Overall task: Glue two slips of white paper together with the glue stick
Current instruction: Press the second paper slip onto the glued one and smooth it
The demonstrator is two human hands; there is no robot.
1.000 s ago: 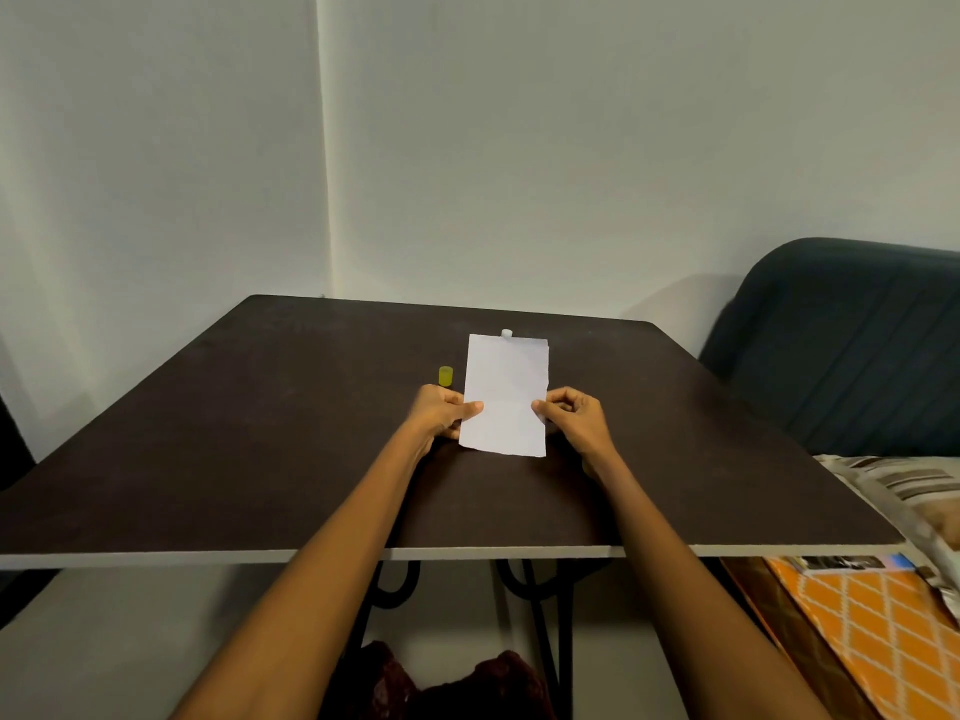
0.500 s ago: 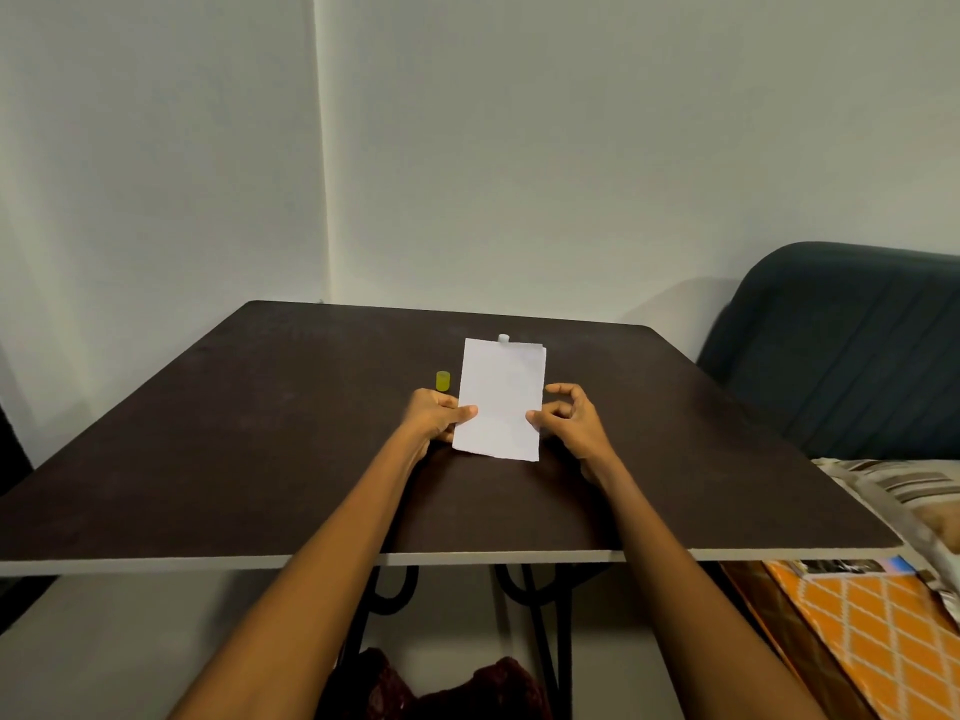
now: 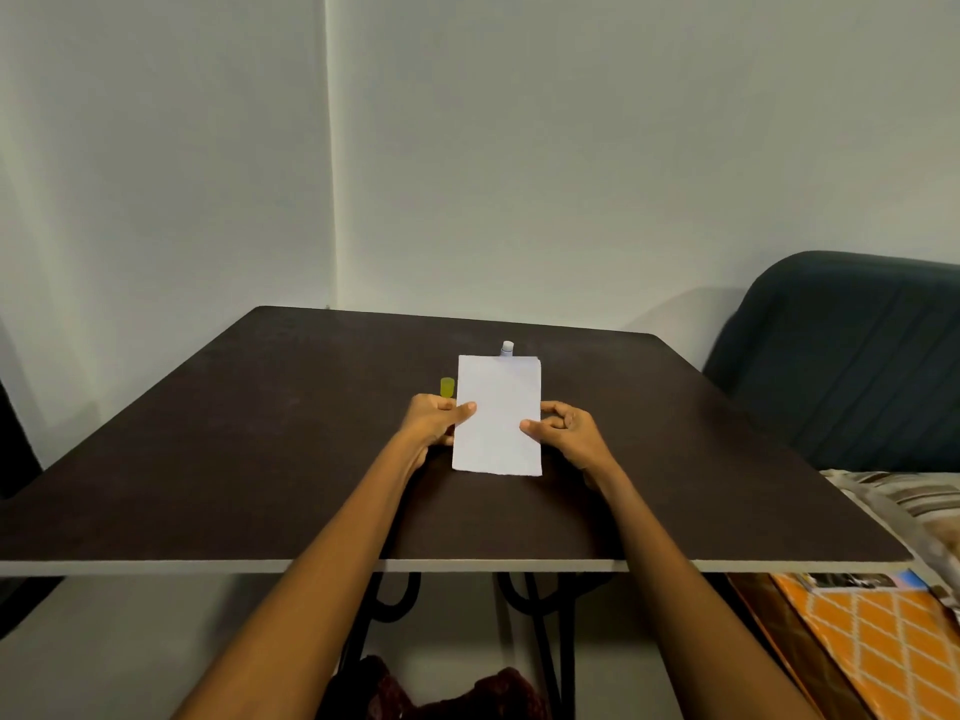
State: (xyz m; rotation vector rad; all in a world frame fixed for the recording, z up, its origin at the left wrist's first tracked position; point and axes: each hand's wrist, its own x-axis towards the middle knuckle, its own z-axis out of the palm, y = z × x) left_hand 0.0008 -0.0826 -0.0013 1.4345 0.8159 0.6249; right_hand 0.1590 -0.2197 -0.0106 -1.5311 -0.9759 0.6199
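A white paper slip [image 3: 497,414] is held upright-ish over the middle of the dark table [image 3: 260,459]; a second slip's edge peeks out at its top right corner. My left hand [image 3: 434,420] pinches the paper's left edge with the thumb on its face. My right hand [image 3: 566,428] pinches the right edge. Behind the paper stands the glue stick [image 3: 507,348], with only its white tip showing above the top edge. The yellow-green cap [image 3: 447,387] stands on the table just beyond my left hand.
A dark sofa [image 3: 841,356] stands to the right of the table, with a striped cushion [image 3: 904,501] and an orange patterned cloth [image 3: 872,646] below it. The walls meet in a corner behind the table. Black metal table legs [image 3: 535,615] show under the near edge.
The paper has been squared up between both hands and sits a little more upright. My right thumb has come onto the paper's face. The glue stick and cap have not moved.
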